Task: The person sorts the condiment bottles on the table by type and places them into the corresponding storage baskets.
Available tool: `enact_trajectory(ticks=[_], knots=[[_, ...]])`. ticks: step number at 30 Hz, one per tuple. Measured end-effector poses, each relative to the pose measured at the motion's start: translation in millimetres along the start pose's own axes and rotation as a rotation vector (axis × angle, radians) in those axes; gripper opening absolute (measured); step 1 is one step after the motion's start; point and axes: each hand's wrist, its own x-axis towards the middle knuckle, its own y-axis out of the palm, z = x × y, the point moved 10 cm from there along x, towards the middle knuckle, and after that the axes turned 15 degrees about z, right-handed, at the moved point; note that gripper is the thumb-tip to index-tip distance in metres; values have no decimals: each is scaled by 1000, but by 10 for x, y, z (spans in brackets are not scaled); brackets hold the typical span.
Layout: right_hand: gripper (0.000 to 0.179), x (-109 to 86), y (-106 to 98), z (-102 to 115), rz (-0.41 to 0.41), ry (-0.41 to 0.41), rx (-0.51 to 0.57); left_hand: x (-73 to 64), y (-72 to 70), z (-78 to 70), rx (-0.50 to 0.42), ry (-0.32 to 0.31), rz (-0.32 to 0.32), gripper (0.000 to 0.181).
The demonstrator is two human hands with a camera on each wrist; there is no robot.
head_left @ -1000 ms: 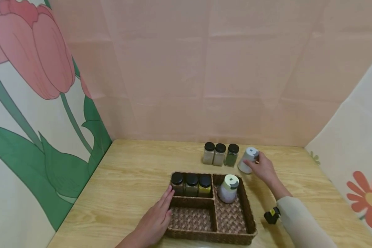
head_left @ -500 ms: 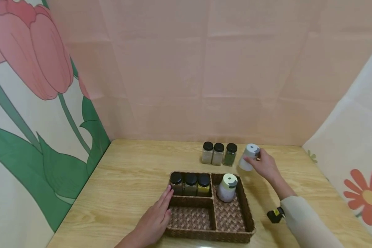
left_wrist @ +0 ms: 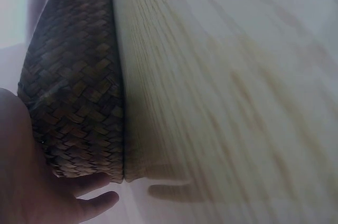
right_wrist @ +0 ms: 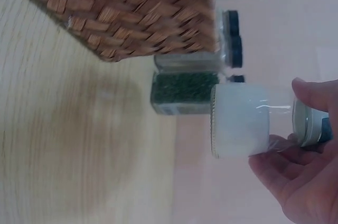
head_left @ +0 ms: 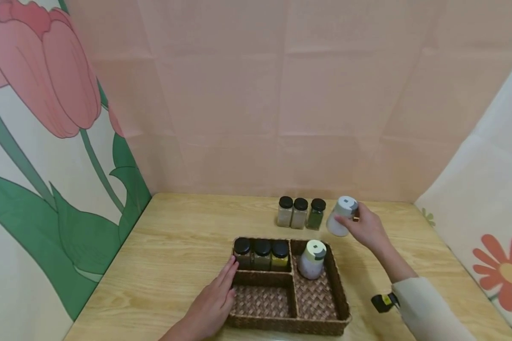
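Right wrist, jar (right_wrist: 240,121), between thumb (right_wrist: 312,94) and fingers (right_wrist: 275,174)

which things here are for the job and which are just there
For the job, it seems:
right hand
held jar
left hand
basket
its four jars
three jars behind it, probably

Just there:
pink backdrop
tulip print
red flower print

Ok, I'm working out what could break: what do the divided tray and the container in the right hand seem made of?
The tray: woven plant fibre or a lookalike, brown, fairly matt, judging by the crisscrossing flat strips. The container: probably glass or plastic, smooth and glossy; its upper part is see-through and catches a bright highlight.
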Motion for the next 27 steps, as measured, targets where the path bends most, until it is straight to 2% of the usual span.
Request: enact_trajectory(ticks=[10, 19, 27], knots=[[78, -197, -54, 303, 0, -48, -4, -9, -5, -15, 22, 9, -23, 59], [72, -397, -128, 572, -15, -107, 3, -6, -3, -11, 16, 6, -18, 58], [71, -554, -134, 723, -16, -115, 3, -4, 6, 5, 0, 8, -17, 58]])
